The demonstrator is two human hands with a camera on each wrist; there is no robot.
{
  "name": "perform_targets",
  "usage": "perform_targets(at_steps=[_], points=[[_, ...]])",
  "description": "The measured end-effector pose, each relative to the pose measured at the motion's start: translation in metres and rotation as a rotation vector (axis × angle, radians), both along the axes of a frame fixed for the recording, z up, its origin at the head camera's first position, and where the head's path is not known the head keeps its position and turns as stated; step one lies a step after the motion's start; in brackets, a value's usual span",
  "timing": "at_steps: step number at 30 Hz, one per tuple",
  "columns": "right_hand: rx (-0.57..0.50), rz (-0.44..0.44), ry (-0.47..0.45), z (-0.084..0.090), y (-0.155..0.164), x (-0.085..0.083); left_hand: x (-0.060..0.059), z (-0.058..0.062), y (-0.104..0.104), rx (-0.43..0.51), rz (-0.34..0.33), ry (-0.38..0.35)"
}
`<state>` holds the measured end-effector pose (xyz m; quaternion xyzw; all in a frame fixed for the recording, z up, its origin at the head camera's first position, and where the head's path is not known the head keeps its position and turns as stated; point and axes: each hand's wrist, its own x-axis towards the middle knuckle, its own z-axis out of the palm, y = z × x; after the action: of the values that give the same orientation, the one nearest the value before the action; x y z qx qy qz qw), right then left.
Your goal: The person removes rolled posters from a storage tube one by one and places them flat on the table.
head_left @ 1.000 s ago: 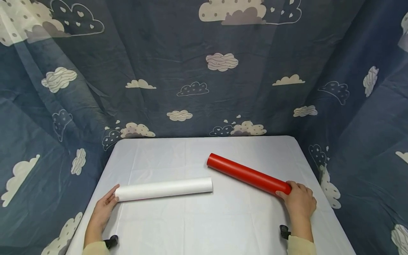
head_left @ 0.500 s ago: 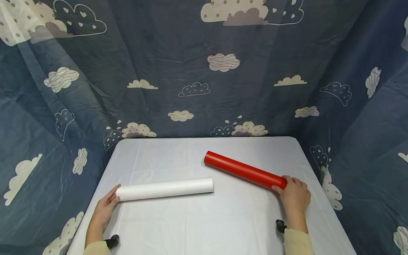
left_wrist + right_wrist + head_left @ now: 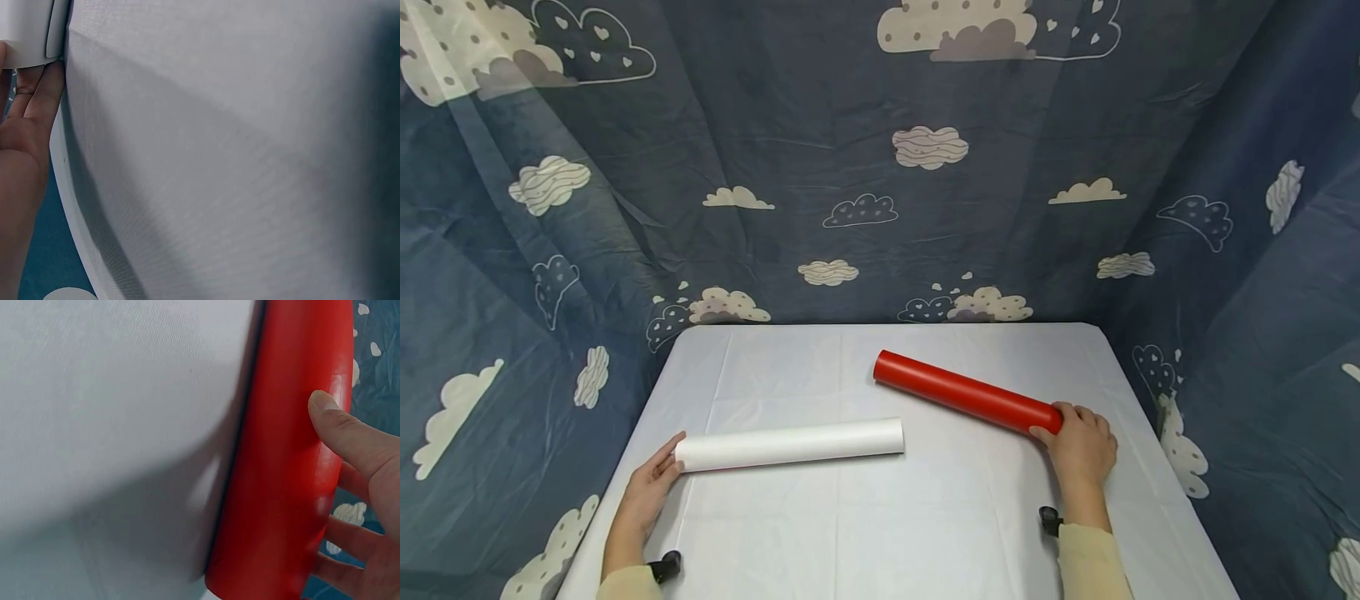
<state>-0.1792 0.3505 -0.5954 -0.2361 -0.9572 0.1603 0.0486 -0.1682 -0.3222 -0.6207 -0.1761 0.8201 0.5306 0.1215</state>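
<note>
A white paper roll (image 3: pixel 790 444) lies nearly level across the left half of the table, with a thin red line along its lower edge. My left hand (image 3: pixel 643 496) holds its left end, thumb on the near side and fingers at the far side. In the left wrist view the fingers (image 3: pixel 47 94) reach behind the rolled end. On the right, a red paper roll (image 3: pixel 966 392) slants from far left to near right. My right hand (image 3: pixel 1084 450) grips its right end, the thumb (image 3: pixel 340 425) lying over the top and the other fingers around the outer side.
Both rolls are on a table with a white cloth (image 3: pixel 917 533). A dark blue curtain with a cloud print (image 3: pixel 820 108) encloses the back and both sides. Black wrist cameras sit at both wrists, below yellow sleeves (image 3: pixel 1093 558).
My right hand has moved left and slightly away from me, carrying the red roll along. The left hand and the white roll have stayed in place.
</note>
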Motion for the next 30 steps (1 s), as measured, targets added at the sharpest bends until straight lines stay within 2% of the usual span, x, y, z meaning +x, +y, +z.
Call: perform_targets(at_steps=[7,16,21,30], points=[[0.008,0.012,0.06,-0.004,-0.008,-0.01,0.0,0.001,0.001,0.01,-0.006,-0.009],[-0.004,0.014,0.058,-0.006,-0.01,-0.018,0.002,0.0,0.001,0.006,0.003,0.004],[0.006,0.032,0.085,-0.008,-0.01,-0.019,0.001,-0.001,0.001,0.014,0.02,0.009],[0.03,0.06,0.13,-0.006,-0.019,-0.031,0.0,-0.002,0.001,0.002,0.005,0.016]])
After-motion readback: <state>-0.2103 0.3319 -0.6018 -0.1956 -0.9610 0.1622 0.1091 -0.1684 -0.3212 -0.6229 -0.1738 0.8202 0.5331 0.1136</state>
